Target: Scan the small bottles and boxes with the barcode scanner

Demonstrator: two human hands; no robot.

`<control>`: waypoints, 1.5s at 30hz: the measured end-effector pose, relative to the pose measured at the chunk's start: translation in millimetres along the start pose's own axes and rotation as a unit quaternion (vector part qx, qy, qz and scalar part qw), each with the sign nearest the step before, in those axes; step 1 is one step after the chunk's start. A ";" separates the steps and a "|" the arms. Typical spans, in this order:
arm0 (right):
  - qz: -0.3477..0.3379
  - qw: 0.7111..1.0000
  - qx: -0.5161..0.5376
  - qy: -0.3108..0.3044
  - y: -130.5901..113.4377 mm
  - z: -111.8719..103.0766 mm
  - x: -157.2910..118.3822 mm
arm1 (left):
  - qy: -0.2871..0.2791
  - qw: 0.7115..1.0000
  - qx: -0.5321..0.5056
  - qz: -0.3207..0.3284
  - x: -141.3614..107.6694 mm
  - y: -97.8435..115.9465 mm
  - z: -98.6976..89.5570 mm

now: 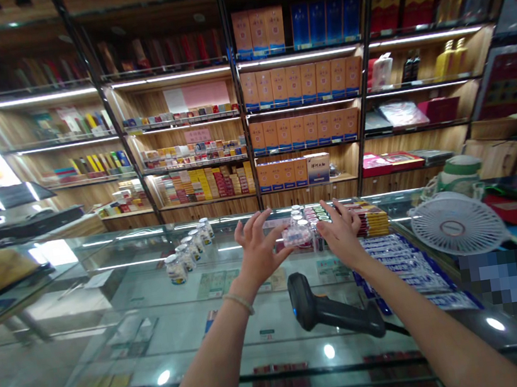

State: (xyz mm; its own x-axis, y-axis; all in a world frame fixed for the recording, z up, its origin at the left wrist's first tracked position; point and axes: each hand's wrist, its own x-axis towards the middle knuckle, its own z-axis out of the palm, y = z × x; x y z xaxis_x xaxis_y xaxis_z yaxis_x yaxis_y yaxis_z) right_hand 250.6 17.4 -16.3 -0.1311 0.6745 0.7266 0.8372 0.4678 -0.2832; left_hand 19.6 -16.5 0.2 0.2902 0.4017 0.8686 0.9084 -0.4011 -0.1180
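My left hand point(258, 247) reaches over the glass counter, thumb and index finger closed on the near end of a small clear bottle point(296, 235) with pale pink-and-white contents. The other fingers of that hand are spread. My right hand point(341, 233) is beside the same group of bottles, fingers apart and slightly bent, its thumb close to the bottle. Its fingertips partly cover a row of small green-and-dark packs point(317, 213). More white-capped bottles stand behind, partly hidden. Below the hands lies a black barcode scanner point(333, 310), its cable running right under my forearm.
A slanting row of white-capped jars point(176, 269) stands to the left on the glass counter point(153, 334). Blue-and-white packets point(405, 263) and yellow-brown packs point(371, 220) lie to the right, near a white fan point(456, 224). Stocked shelves point(304, 108) line the wall.
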 end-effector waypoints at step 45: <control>-0.045 0.992 -0.027 -0.117 -69.3 -56.2 -113.4 | 0.014 0.998 -0.017 -0.065 -6.4 -16.5 4.3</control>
State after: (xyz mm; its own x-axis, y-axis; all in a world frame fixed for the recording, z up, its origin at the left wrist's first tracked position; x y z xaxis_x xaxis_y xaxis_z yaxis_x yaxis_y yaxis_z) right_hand 237.3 -123.5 -43.9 -0.3209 0.7481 0.5809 0.8427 0.5055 -0.1854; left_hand 4.0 -8.9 -5.5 0.1616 0.4286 0.8889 0.9270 -0.3749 0.0123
